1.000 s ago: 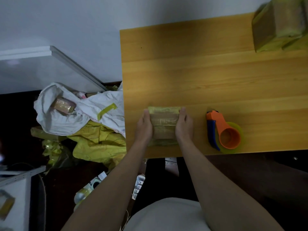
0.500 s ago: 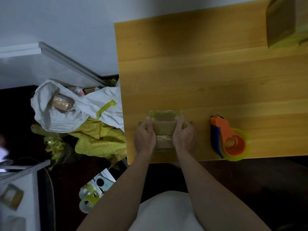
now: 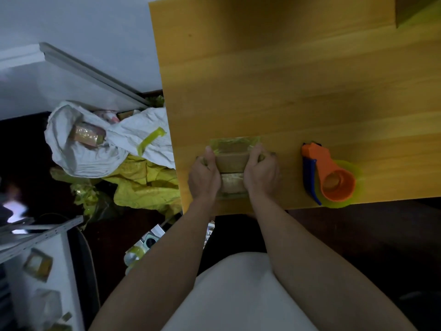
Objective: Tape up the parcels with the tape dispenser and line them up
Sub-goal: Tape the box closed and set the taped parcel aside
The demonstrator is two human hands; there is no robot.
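Both hands, left hand (image 3: 204, 179) and right hand (image 3: 261, 174), clamp the parcel (image 3: 232, 163) by its sides; it looks light, stiff, tape-slick.

A wooden table (image 3: 298, 91) carries a taped parcel (image 3: 232, 158) near its front edge and a tape dispenser (image 3: 327, 175) well to its right.

table (image 3: 298, 80): showing smooth, satin wood grain
parcel (image 3: 231, 161): looking like matt brown cardboard under glossy yellowish tape
tape dispenser (image 3: 331, 177): showing smooth orange and blue plastic, carrying a translucent yellow-green roll
white sack (image 3: 95, 149): lying as crumpled matt cloth, possibly woven plastic
yellow heap (image 3: 145, 182): looking like crinkled shiny film
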